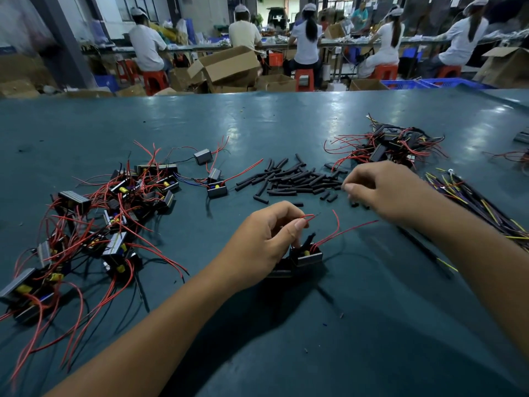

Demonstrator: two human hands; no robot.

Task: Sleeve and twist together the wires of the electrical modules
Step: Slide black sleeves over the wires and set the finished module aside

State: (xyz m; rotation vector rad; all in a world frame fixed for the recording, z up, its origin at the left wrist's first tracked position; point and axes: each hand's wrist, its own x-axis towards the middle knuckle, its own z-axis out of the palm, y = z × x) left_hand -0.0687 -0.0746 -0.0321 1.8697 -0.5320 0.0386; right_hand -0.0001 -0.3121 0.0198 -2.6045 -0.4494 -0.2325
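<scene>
a red wire [307, 216] is pinched between thumb and forefinger of the left hand [263, 245], fingers curled, tip of the wire held up and pointed right, probably so a sleeve can be slid on. the wire runs down to a module [306, 256] resting on the green table [257, 124] just under and right of that hand; a second module seems tucked beneath the palm, mostly hidden. two more red leads [343, 230] are seen arching from the held module toward the right.

the right hand [383, 190] is placed at the right edge of the pile of black sleeves [297, 179], fingertips curled down together at the pile. whether a sleeve is actually pinched cannot be told, the fingertips cover it. judged step: one sleeve being picked for the held wire, sleeving not yet done on this module, twisting still to follow.

a heap of modules with loose red wires [114, 219] is laid at the near left, likely the unprocessed stock. another heap of modules [392, 147] is set far right, possibly finished ones, not certain. a bundle of yellow and dark wires [472, 196] lies right of the right forearm. sleeves are kept central, within reach of both hands.

seated workers at benches [306, 44] are visible far behind.
</scene>
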